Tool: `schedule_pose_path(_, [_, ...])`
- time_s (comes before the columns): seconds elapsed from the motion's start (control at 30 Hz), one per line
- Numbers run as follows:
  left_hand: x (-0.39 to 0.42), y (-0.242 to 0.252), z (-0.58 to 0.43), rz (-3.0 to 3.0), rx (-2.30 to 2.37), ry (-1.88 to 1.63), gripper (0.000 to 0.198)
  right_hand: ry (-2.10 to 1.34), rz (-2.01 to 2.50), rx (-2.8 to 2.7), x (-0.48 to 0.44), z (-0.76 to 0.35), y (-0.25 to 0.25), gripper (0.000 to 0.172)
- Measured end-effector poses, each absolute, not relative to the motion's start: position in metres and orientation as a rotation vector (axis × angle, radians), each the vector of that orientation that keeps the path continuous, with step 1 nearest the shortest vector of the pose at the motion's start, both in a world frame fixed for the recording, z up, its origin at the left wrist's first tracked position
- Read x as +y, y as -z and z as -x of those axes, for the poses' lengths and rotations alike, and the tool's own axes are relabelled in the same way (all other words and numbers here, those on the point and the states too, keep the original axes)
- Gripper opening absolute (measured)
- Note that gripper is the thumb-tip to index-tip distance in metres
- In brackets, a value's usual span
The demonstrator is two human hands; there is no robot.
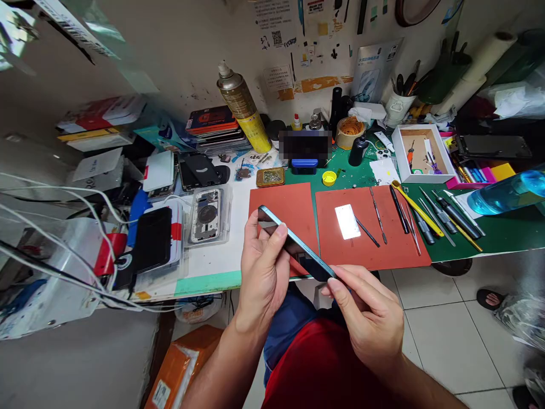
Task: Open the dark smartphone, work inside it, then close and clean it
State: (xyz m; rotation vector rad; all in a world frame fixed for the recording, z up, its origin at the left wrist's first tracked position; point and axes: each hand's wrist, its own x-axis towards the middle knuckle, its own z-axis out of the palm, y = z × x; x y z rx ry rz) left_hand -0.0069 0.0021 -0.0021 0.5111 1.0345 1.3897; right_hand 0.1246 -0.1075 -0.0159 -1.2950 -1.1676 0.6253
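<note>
Phone: a slim phone (293, 244) with a dark glass face and pale blue metal edge, tilted on its side above the counter's front edge, over the left red mat (281, 207)
Left hand: the left hand (264, 272) cradles the phone's upper half, fingers curled behind it and thumb along the edge
Right hand: the right hand (366, 318) meets the lower end, its fingers narrowly pinching the phone
Handling: likely light and stiff but fragile at the glass, and slick enough to slip; the metal edges look like the safest hold
Right mat: a second red mat (374, 253) carries a white card (347, 221) and slim picks
Tools: screwdrivers (438, 218) and a yellow-handled tool (419, 207) lie near the counter's right end, on a green mat (502, 241)
Back edge: a spray can (242, 105) with a yellow base, a tape roll (349, 133) and a white box (421, 153) stand along it
Left end: a phone housing (208, 216) lies in a clear tray
Writing: the can and the posters on the wall (276, 76) carry print, too small to read; one patch near the back is blurred out
</note>
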Motion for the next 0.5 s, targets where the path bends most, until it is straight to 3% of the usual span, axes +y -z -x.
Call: schedule_pose_path(0.5, [-0.001, 0.0011, 0.0089, -0.544, 1.071, -1.372, 0.06, -0.589, 1.302, -1.196, -0.1056, -0.1244, 0.0149, 0.028])
